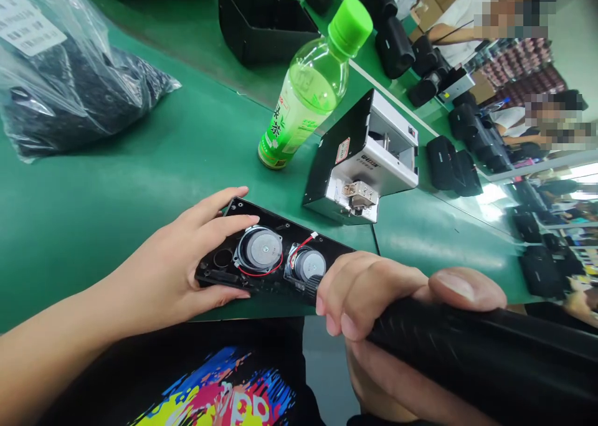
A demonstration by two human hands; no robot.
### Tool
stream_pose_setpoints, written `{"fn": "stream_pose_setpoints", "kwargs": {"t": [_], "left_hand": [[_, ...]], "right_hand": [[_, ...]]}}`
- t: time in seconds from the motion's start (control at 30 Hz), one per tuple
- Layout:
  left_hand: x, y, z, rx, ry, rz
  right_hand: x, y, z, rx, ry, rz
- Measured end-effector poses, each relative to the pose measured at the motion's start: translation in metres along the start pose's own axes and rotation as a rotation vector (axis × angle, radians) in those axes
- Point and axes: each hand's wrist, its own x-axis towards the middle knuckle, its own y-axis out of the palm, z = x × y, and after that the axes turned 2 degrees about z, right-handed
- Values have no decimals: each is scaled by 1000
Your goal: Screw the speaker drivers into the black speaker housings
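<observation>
At the near edge of the green table (154,183), in front of the person's body, lies a black panel (275,283) with its inner side facing up. The left hand (187,258) grasps its left end, thumb along the near edge, other fingers spread over the far edge and onto the surface. The right hand (369,286) is clenched around a thick black tool (467,345), whose ribbed front end reaches over the panel's right part; whether the tip touches it, I cannot tell.

The panel looks like stiff moulded plastic, light in itself, probably weighted by the large speaker (264,250) and the small speaker (312,265). Its smooth face may slide under a fingertip, so the long edges and corners seem the safest hold. The thin red wire (303,242) and its white plug (314,234) look the most fragile and are poor places to grip.

Both speakers show round, dull grey metal backs. Farther off stand a clear, glossy bottle (299,102) with a ribbed green cap and, right of it, a boxy black-and-silver machine (359,164). Far left sags a crinkled, see-through bag (84,89); beyond the bottle rests an open black shell (261,27) with a curved side.
</observation>
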Motion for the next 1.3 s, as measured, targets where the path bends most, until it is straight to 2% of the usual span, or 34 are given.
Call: {"fn": "stream_pose_setpoints", "kwargs": {"t": [0.17, 0.33, 0.53, 0.73, 1.03, 1.2, 1.3], "left_hand": [[0, -3, 0, 3, -14, 39], [-1, -3, 0, -8, -8, 26], [-2, 0, 2, -20, 3, 2], [-1, 2, 3, -51, 26, -19], [-2, 4, 5, -33, 34, -2], [-1, 5, 6, -26, 30, -9], [-1, 6, 6, -36, 44, -14]], "right_hand": [[0, 1, -4, -13, 6, 13], [-6, 7, -8, -115, -56, 10], [-9, 7, -14, -133, -123, 138], [-13, 3, -21, -119, -151, 154], [-16, 17, -24, -118, -108, 21], [-6, 27, -11, -72, -55, -102], [2, 28, -11, -24, -20, -97]]}}
